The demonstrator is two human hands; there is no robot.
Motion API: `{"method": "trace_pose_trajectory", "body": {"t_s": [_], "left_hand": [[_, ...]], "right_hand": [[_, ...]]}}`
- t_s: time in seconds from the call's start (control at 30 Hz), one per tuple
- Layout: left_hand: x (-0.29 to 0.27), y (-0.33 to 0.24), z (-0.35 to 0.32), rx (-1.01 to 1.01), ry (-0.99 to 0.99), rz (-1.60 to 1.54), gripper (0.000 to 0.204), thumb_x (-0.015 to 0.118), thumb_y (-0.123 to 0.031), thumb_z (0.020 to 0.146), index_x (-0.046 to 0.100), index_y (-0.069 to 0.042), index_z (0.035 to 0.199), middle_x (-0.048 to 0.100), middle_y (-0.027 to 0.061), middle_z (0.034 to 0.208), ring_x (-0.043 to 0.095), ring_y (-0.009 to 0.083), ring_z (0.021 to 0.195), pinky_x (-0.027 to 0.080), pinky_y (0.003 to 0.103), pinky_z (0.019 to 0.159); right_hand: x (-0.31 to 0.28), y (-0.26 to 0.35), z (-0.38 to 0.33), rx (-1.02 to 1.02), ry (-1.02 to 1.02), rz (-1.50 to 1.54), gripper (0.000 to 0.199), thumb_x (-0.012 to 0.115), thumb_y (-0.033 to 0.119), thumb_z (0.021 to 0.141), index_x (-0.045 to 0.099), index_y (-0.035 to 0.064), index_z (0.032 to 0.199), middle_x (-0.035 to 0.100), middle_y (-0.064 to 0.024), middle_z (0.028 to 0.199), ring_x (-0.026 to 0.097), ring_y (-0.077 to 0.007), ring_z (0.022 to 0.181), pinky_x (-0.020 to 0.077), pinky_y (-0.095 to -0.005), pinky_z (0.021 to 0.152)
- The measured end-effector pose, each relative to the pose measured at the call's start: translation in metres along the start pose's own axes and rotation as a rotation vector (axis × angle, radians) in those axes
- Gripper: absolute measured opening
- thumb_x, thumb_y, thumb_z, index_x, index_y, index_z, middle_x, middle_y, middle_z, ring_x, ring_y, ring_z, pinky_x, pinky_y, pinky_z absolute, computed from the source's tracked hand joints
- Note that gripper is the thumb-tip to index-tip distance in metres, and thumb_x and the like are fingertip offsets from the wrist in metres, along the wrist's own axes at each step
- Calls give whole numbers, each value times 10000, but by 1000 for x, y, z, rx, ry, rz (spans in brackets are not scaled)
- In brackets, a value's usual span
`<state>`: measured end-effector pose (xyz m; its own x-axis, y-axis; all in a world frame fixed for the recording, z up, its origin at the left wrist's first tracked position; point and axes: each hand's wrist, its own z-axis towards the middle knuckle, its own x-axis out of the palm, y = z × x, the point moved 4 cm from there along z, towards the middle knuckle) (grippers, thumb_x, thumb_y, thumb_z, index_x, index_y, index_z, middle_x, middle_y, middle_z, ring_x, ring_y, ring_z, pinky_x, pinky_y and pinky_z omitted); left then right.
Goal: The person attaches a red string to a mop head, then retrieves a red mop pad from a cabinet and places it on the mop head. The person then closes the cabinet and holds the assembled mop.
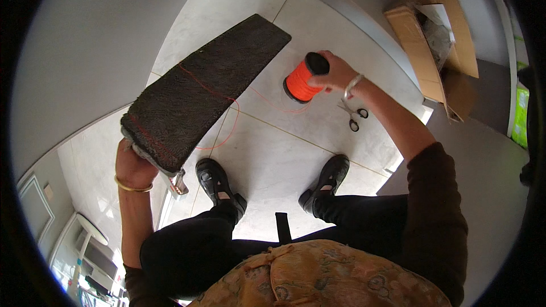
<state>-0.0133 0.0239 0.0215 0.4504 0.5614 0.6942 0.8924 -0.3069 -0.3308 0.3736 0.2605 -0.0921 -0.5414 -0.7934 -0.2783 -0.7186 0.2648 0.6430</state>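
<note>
Pale tiles make up the floor (267, 153) beneath us, and an open cardboard box (415, 45) is at the far right. Our left hand (136, 167) grips the near end of a dark, flat slab (205, 91), which slants up and away over the tiles. Our right hand (336, 74) is closed around the upper end of an orange-red spool (301, 84), to the right of the slab; from overhead we can't be sure whether the spool's lower rim touches the floor. Red thread (238, 109) crosses the slab's face and hangs in a loose loop beside it.

To work this thread well, we should hold the slab firm and level at its end, let the spool pay out evenly, and take up the slack gently so that the loop doesn't snag on a corner or kink. A light, even tension should serve better than a sharp tug, since the slab's rough face may catch the strand.

Counting up, we have one slab, one spool, one pair of scissors (351, 113) on the floor, one box, two shoes (213, 179), and two bracelets (354, 83), one on each wrist.
</note>
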Motion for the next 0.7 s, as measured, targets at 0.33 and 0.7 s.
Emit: {"method": "trace_pose_trajectory", "body": {"t_s": [0.33, 0.7], "left_hand": [[112, -29, -28, 116, 72, 174, 491, 416, -329, 965, 401, -23, 1348, 492, 206, 1307, 491, 344, 1206, 398, 501, 1019], [211, -13, -64, 11, 200, 585, 503, 461, -337, 955, 400, -24, 1344, 487, 195, 1309, 503, 324, 1186, 421, 461, 1000]], "right_hand": [[-17, 0, 35, 241, 42, 348, 610, 763, 382, 676, 583, -80, 1032, 637, -166, 934, 635, -254, 733, 567, -377, 590], [1, 43, 52, -10, -7, 75, 684, 806, 342, 576, 575, -93, 1051, 621, -174, 935, 614, -272, 844, 502, -382, 538]]}}
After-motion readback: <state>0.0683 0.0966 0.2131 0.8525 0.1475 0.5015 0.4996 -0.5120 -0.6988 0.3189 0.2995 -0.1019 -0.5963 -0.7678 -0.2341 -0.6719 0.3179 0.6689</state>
